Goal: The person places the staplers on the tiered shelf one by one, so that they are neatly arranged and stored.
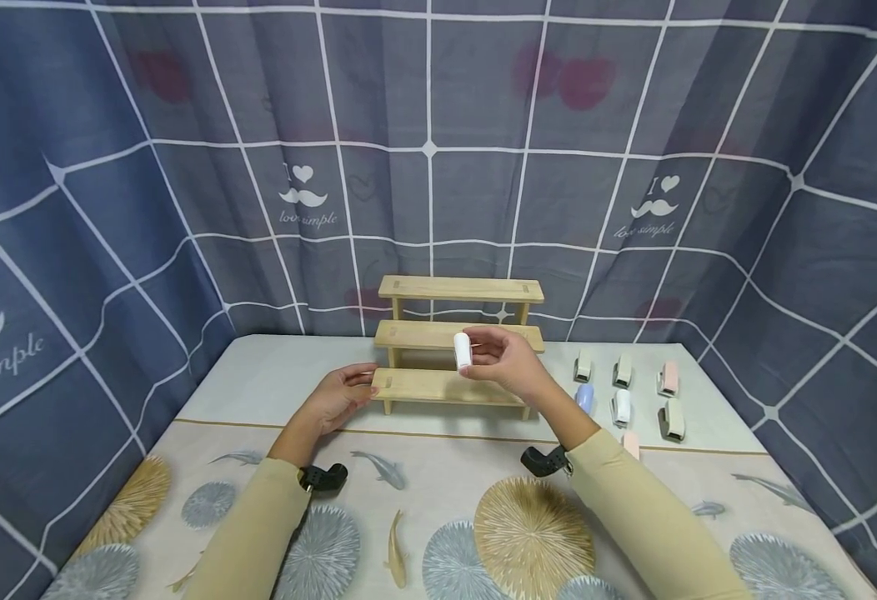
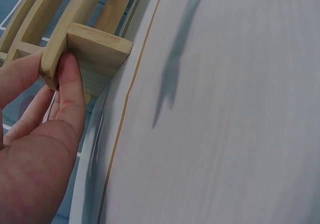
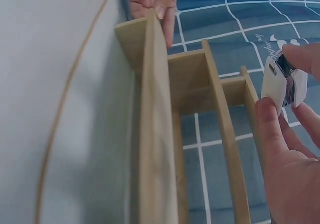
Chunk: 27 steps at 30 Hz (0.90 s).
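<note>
A three-step wooden rack [image 1: 446,387] stands on the table. My left hand [image 1: 341,398] pinches the left end of its lowest board, the thumb on one face and a finger on the other, as the left wrist view shows [image 2: 40,144]. Between the thumb and fingers of my right hand [image 1: 509,360] is a small white stapler [image 1: 463,351], held upright in front of the middle board and above the lowest one. The right wrist view shows the metal part between the two white halves of this stapler [image 3: 275,84], apart from the rack.
Right of the rack stand several more small staplers: cream [image 1: 673,419], pink [image 1: 668,378], white [image 1: 622,408] and blue [image 1: 584,397]. My right forearm partly covers a pink one [image 1: 630,443]. A dark grid-patterned curtain [image 1: 378,192] hangs behind the table and at both sides.
</note>
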{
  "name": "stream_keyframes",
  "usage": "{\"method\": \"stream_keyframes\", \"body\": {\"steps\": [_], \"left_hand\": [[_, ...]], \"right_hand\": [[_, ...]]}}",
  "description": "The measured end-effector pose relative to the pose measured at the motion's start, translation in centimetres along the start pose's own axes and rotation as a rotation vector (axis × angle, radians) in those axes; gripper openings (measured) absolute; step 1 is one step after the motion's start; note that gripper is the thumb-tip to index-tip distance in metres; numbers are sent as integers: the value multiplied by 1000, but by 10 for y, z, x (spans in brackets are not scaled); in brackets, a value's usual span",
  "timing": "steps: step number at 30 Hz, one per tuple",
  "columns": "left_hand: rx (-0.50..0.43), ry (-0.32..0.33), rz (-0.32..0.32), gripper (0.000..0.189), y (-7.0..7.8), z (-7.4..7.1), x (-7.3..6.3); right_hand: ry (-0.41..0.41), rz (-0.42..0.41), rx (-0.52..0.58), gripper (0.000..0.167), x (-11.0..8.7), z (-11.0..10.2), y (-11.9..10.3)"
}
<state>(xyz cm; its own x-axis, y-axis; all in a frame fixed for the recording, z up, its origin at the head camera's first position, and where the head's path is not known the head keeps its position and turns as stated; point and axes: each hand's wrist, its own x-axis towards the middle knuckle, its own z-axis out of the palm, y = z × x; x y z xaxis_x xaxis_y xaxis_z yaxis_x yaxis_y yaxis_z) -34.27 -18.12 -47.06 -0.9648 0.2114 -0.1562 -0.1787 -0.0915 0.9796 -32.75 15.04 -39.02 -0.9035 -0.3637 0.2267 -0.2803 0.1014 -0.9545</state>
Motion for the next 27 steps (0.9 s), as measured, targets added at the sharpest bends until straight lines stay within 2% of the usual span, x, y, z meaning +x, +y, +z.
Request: {"method": "stream_keyframes", "body": {"steps": [7,12,23,27], "left_hand": [[-3,4,-5,64,-2,-2,0],[-13,-14,2,66,-3,-2,0],[-32,-18,1,66,-3,-1,1],[-27,-21,10,66,-3,0,2]], "right_hand": [[-15,-8,37,69,30,10,-5],[5,-20,58,64,52,16,-6],[30,-48,7,63,106,18,-29],[33,-59,-83,62,125,16,-33]]}}
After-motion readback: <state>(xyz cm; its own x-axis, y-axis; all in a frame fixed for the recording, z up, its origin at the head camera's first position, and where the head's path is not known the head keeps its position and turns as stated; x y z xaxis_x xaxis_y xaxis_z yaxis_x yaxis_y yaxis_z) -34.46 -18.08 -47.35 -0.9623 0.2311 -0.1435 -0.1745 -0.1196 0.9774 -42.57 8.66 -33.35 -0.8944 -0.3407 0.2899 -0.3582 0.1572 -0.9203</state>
